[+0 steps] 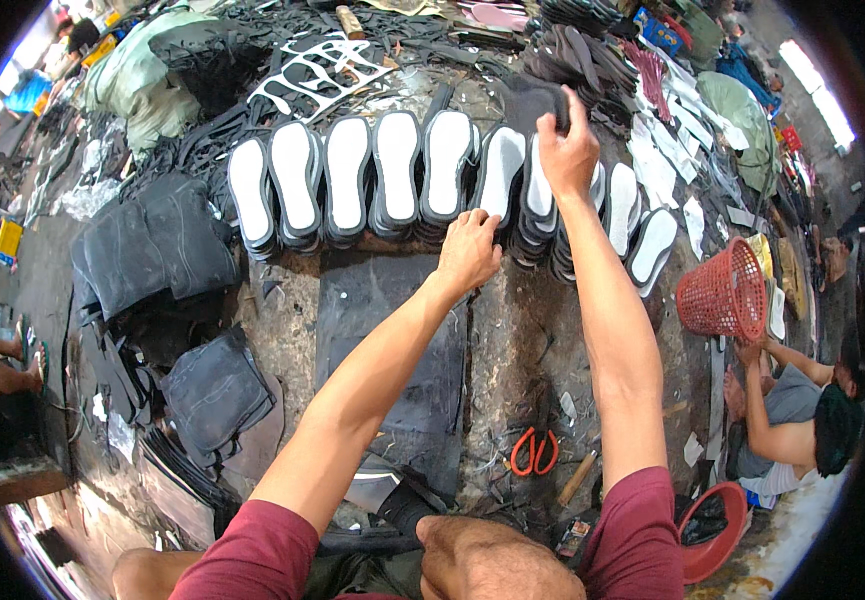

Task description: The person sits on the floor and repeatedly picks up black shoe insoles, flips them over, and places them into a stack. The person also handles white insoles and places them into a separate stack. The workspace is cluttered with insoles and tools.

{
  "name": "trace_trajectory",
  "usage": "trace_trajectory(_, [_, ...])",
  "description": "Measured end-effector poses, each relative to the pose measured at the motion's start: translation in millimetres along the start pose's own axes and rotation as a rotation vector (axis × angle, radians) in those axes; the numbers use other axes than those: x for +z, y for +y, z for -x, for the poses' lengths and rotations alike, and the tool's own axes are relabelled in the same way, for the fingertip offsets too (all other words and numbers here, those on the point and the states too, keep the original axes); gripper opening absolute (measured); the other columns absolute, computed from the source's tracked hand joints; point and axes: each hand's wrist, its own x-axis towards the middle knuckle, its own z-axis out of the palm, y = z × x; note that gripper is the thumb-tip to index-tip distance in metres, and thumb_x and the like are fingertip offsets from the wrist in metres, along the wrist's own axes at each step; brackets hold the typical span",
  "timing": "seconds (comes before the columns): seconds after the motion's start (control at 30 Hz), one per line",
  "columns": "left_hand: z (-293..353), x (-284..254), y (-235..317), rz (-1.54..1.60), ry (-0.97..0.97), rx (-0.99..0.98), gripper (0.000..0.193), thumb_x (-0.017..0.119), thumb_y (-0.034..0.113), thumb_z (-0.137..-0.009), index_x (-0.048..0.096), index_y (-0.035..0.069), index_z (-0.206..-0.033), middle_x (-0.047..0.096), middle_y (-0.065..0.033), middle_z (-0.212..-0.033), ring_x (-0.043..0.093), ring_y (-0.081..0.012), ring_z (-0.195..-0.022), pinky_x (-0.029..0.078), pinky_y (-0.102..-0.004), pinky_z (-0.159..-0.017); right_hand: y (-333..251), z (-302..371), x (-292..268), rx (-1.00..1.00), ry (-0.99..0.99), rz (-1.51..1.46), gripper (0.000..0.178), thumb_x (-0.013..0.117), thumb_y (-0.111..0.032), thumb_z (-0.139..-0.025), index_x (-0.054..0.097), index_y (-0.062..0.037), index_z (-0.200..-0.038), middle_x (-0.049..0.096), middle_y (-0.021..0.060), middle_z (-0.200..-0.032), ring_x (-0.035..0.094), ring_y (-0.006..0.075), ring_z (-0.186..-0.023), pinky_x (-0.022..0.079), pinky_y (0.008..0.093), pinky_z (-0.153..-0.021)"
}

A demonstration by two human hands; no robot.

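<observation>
Here, the right hand [569,155] clamps a dark sole [534,100], while the left hand [469,250], grip unclear, touches a white-topped stack [502,168] that uneven pressure could topple.

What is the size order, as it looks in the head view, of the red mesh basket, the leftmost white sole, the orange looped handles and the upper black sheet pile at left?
Largest to smallest:
1. upper black sheet pile
2. red mesh basket
3. leftmost white sole
4. orange looped handles

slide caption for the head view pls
Left hand at a row of white-topped soles, right hand at a dark piece beyond, orange-handled scissors nearer.
</observation>
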Motion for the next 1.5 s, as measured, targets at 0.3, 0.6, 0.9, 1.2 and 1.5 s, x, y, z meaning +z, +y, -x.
trace_trajectory(0.3, [67, -111, 20, 1.859, 0.216, -0.483, 0.077, 0.049, 0.058, -0.101, 0.017, 0.022, -0.162, 0.049, -0.0139, -0.15, 0.051, -0.0328, -0.135, 0.042, -0.0459, -0.113, -123, 142, -68, -0.344, -0.342, -0.384, 0.04, 0.074, -0.006, -0.086, 0.067, -0.0033, -0.125, 0.061, 0.0246, -0.136, 0.062, 0.0398, -0.124, 0.053, 0.0443, -0.101])
trace_trajectory(0.6, [290, -143, -12, 1.59, 0.265, -0.97, 0.087, 0.06, 0.021, -0.069, 0.037, -0.004, -0.149, 0.057, -0.0253, -0.136, 0.068, -0.0316, -0.097, 0.06, -0.0398, -0.081, -172, 226, -152, 0.831, -0.396, -0.742, 0.035, 0.066, -0.004, -0.096, 0.061, 0.0014, -0.129, 0.067, 0.0128, -0.123, 0.072, 0.0204, -0.091, 0.058, 0.0311, -0.073])
trace_trajectory(0.9, [352, -152, -40, 1.073, 0.384, -0.921, 0.078, 0.074, 0.006, -0.087, 0.038, 0.012, -0.157, 0.054, -0.0105, -0.146, 0.062, -0.0178, -0.104, 0.056, -0.0326, -0.085, -51, 360, -247, 0.255, -0.632, 0.363, 0.058, 0.067, 0.001, -0.078, 0.064, -0.0103, -0.135, 0.059, 0.0172, -0.141, 0.051, 0.0402, -0.135, 0.043, 0.0476, -0.11])
trace_trajectory(1.2, [323, -66, 55, 0.567, -0.157, -0.013, 0.094, 0.089, 0.034, -0.069, 0.045, 0.017, -0.151, 0.044, -0.0188, -0.151, 0.048, -0.0419, -0.131, 0.037, -0.054, -0.113, -129, 304, -228, 0.697, -0.304, -0.065, 0.044, 0.067, -0.012, -0.097, 0.057, -0.0011, -0.138, 0.063, 0.013, -0.131, 0.059, 0.0211, -0.117, 0.046, 0.0363, -0.104])
trace_trajectory(1.5, [249, -58, -71, 0.286, -0.546, -0.095, 0.022, 0.068, 0.019, -0.082, 0.072, 0.006, -0.1, 0.076, -0.0143, -0.093, 0.072, -0.0355, -0.085, 0.057, -0.0427, -0.079, -125, 261, -256, 0.823, 0.386, -0.313, 0.035, 0.065, -0.008, -0.099, 0.06, -0.0067, -0.133, 0.061, 0.0111, -0.127, 0.062, 0.0196, -0.108, 0.053, 0.0319, -0.09])
